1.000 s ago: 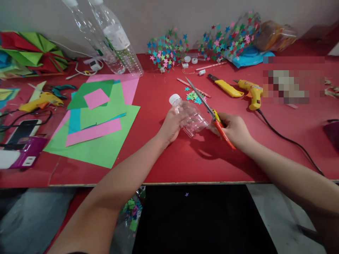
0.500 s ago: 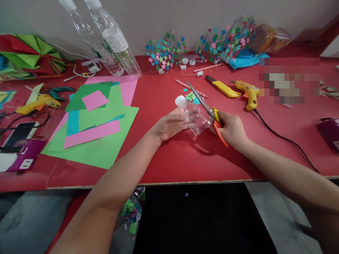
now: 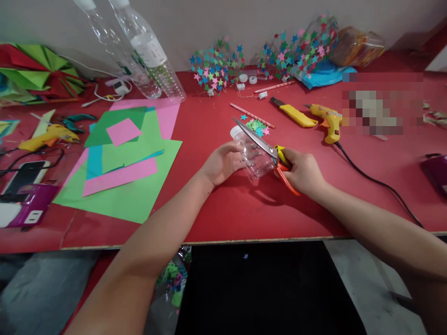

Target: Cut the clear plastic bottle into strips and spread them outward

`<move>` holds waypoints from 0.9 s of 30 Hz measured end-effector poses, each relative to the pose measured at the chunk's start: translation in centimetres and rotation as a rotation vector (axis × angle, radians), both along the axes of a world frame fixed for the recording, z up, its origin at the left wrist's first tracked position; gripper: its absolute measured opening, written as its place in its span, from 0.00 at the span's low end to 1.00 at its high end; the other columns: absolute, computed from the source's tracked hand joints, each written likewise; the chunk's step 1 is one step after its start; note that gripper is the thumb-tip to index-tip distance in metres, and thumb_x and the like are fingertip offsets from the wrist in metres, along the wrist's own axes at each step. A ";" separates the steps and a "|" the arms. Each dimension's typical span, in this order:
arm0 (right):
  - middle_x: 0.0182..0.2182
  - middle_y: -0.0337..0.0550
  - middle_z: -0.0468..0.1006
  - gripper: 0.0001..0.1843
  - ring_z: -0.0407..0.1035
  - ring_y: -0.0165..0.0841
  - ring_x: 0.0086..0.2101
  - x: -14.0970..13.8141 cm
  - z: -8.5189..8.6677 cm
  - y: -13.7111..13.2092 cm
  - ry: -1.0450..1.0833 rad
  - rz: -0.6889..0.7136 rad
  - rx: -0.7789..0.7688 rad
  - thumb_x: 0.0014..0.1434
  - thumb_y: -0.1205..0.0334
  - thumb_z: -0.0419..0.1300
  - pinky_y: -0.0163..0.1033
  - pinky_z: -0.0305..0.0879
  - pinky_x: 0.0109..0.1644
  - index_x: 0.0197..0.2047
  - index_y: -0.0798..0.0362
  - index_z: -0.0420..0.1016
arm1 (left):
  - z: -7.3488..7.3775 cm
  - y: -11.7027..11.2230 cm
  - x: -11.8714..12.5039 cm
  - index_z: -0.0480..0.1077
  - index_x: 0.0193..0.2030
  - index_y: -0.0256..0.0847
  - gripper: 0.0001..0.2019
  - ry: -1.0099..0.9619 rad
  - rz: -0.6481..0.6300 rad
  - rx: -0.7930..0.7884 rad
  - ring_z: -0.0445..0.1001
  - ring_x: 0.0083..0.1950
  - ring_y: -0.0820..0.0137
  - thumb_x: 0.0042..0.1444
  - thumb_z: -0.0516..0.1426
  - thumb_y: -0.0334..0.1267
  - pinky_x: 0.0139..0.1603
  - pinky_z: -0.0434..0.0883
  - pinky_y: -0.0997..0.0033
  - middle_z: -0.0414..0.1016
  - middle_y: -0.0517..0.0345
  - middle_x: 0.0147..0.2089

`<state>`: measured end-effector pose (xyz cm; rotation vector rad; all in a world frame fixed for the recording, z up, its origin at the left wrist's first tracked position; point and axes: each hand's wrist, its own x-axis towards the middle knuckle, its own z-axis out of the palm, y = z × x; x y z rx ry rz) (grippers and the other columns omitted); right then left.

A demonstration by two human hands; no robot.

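My left hand (image 3: 225, 163) is closed around a clear plastic bottle top (image 3: 254, 160), its white cap pointing away and to the left. Part of the fingers shows through the plastic. In my right hand (image 3: 303, 170) are scissors (image 3: 256, 135) with one orange and one yellow handle. Their blades lie across the bottle piece and point to the far left; whether they touch the plastic I cannot tell. Just beyond the blades sits a small heap of paper stars (image 3: 257, 125), green, blue and pink.
Coloured paper sheets (image 3: 139, 200) lie to the left, with tall plastic bottles (image 3: 150, 56) behind them. A yellow cutter (image 3: 298, 115) and a glue gun (image 3: 330, 122) with a trailing cord lie to the right. Star-covered clear pieces (image 3: 216, 70) stand along the wall.
The scissors have swung leftward, their tips now above the bottle's cap and the blades closer together. The bottle piece has turned slightly in my left hand.
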<state>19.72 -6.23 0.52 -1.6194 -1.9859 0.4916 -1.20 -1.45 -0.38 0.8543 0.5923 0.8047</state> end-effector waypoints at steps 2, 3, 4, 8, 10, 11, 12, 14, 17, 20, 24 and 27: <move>0.16 0.32 0.53 0.15 0.43 0.25 0.20 0.0 0.1 0.0 -0.003 -0.005 -0.002 0.48 0.53 0.54 0.34 0.42 0.25 0.23 0.49 0.51 | 0.0 -0.1 0.1 0.70 0.39 0.42 0.11 -0.011 0.006 -0.009 0.76 0.53 0.54 0.46 0.58 0.37 0.57 0.71 0.50 0.80 0.50 0.42; 0.16 0.32 0.53 0.15 0.43 0.25 0.20 -0.1 0.1 -0.1 -0.009 -0.004 -0.002 0.48 0.52 0.54 0.34 0.42 0.25 0.23 0.49 0.51 | 0.0 -0.1 0.2 0.70 0.40 0.42 0.12 -0.005 0.013 0.000 0.76 0.53 0.55 0.47 0.59 0.37 0.56 0.72 0.51 0.80 0.50 0.44; 0.16 0.32 0.53 0.15 0.43 0.25 0.20 -0.1 0.1 -0.1 -0.017 -0.001 -0.002 0.48 0.52 0.54 0.34 0.42 0.25 0.23 0.49 0.51 | 0.0 -0.2 0.3 0.70 0.42 0.42 0.13 0.006 0.022 0.017 0.76 0.53 0.56 0.47 0.59 0.37 0.55 0.72 0.52 0.79 0.50 0.45; 0.17 0.31 0.51 0.12 0.41 0.25 0.21 -0.2 0.2 -0.3 -0.043 0.060 0.008 0.47 0.55 0.53 0.34 0.42 0.25 0.24 0.49 0.51 | 0.0 -0.5 0.6 0.70 0.45 0.42 0.17 0.051 0.070 0.102 0.76 0.53 0.57 0.47 0.63 0.39 0.53 0.73 0.56 0.78 0.51 0.48; 0.17 0.31 0.51 0.10 0.40 0.25 0.20 -0.2 0.2 -0.4 -0.038 0.120 0.021 0.47 0.56 0.52 0.35 0.43 0.26 0.25 0.49 0.52 | 0.1 -0.7 0.8 0.70 0.44 0.41 0.17 0.060 0.095 0.104 0.76 0.53 0.56 0.46 0.64 0.40 0.53 0.74 0.55 0.79 0.49 0.48; 0.17 0.31 0.51 0.10 0.40 0.25 0.20 -0.2 0.2 -0.5 -0.035 0.145 0.027 0.47 0.56 0.52 0.35 0.43 0.26 0.25 0.49 0.52 | 0.2 -0.8 0.8 0.70 0.44 0.41 0.18 0.064 0.106 0.096 0.77 0.53 0.55 0.46 0.64 0.40 0.53 0.74 0.54 0.79 0.49 0.48; 0.18 0.31 0.51 0.09 0.41 0.25 0.20 -0.2 0.2 -0.5 -0.035 0.161 0.034 0.47 0.57 0.52 0.35 0.43 0.26 0.25 0.49 0.52 | 0.3 -0.9 0.8 0.70 0.44 0.41 0.18 0.068 0.112 0.090 0.77 0.53 0.55 0.46 0.65 0.40 0.53 0.74 0.54 0.79 0.49 0.48; 0.17 0.31 0.50 0.09 0.41 0.25 0.20 -0.2 0.2 -0.5 -0.036 0.167 0.047 0.48 0.57 0.52 0.35 0.43 0.26 0.25 0.49 0.53 | 0.4 -0.9 0.8 0.70 0.44 0.42 0.18 0.078 0.104 0.087 0.77 0.52 0.55 0.46 0.65 0.40 0.52 0.75 0.54 0.79 0.50 0.46; 0.17 0.31 0.51 0.09 0.40 0.25 0.19 -0.1 0.3 -0.6 -0.046 0.169 0.062 0.49 0.57 0.51 0.35 0.43 0.25 0.25 0.49 0.52 | 0.0 -0.6 0.7 0.70 0.46 0.42 0.18 0.075 0.080 0.069 0.78 0.51 0.57 0.49 0.64 0.41 0.49 0.77 0.56 0.80 0.51 0.44; 0.18 0.32 0.53 0.09 0.42 0.26 0.19 -0.2 0.2 -0.7 -0.088 0.189 0.069 0.50 0.57 0.52 0.35 0.43 0.25 0.25 0.49 0.53 | -0.5 -0.3 0.8 0.70 0.44 0.41 0.15 0.088 0.122 0.029 0.79 0.50 0.59 0.49 0.63 0.40 0.48 0.77 0.58 0.80 0.51 0.42; 0.18 0.35 0.55 0.10 0.44 0.26 0.20 -0.4 -0.1 -0.7 -0.127 0.179 0.097 0.50 0.57 0.52 0.36 0.42 0.26 0.24 0.49 0.54 | -0.3 -0.6 1.2 0.68 0.41 0.41 0.14 0.141 0.151 0.012 0.79 0.50 0.59 0.47 0.64 0.37 0.48 0.76 0.58 0.81 0.52 0.41; 0.18 0.34 0.56 0.10 0.45 0.26 0.21 -0.3 0.1 -0.6 -0.097 0.175 0.061 0.50 0.57 0.53 0.35 0.43 0.26 0.25 0.50 0.56 | 0.0 -0.8 1.5 0.68 0.38 0.41 0.14 0.137 0.199 0.037 0.79 0.50 0.58 0.47 0.65 0.39 0.49 0.76 0.56 0.81 0.51 0.40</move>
